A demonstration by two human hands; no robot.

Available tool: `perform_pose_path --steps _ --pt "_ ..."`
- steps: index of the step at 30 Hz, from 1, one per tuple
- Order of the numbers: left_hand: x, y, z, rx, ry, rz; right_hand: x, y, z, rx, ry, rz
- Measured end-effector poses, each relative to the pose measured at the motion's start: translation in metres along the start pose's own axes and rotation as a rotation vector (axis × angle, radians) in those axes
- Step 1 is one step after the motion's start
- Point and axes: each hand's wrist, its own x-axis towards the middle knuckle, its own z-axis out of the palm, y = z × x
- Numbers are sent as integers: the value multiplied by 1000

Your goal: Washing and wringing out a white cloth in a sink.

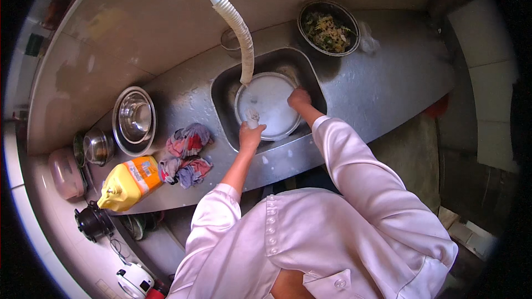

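Note:
A round, shallow metal pan (272,95) lies inside the stainless steel sink (224,104), its face whitish and wet-looking. On the pan's right edge, my right hand (300,99) is closed around the rim. My left hand (250,135) grips the near left rim, with its thumb stretched to the right. Just beyond those fingers is a crumpled whitish patch (252,115); whether it is cloth, foam or splashing water I cannot tell. A ribbed, off-white faucet hose (241,29) hangs over the sink, ending above the pan's far left edge.
A bowl of food scraps (330,29) stands at the back right beside a clear plastic bag (368,39). Left of the sink are crumpled rags (189,141), a yellow jug (124,187) and nested metal bowls (135,118). The steel counter (386,70) has a front edge before me.

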Motion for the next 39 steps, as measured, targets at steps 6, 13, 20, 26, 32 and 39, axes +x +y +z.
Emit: perform_pose_path --steps 6,13,20,26,32,39 --pt "-13 9 -61 -613 -195 -510 -7 -22 -51 -4 -224 -331" --pt "-21 21 -82 -779 -195 -555 24 25 11 -132 -422 -355" --pt "-30 10 -78 -798 -117 -497 6 43 40 289 -734 120" --pt "-32 24 -73 -812 -206 -483 8 41 9 652 -802 289" --pt "-40 15 -79 -800 -143 -507 -28 7 -43 449 -446 -22" --pt "-40 18 -81 -860 -140 -509 -39 0 -42 510 56 -353"
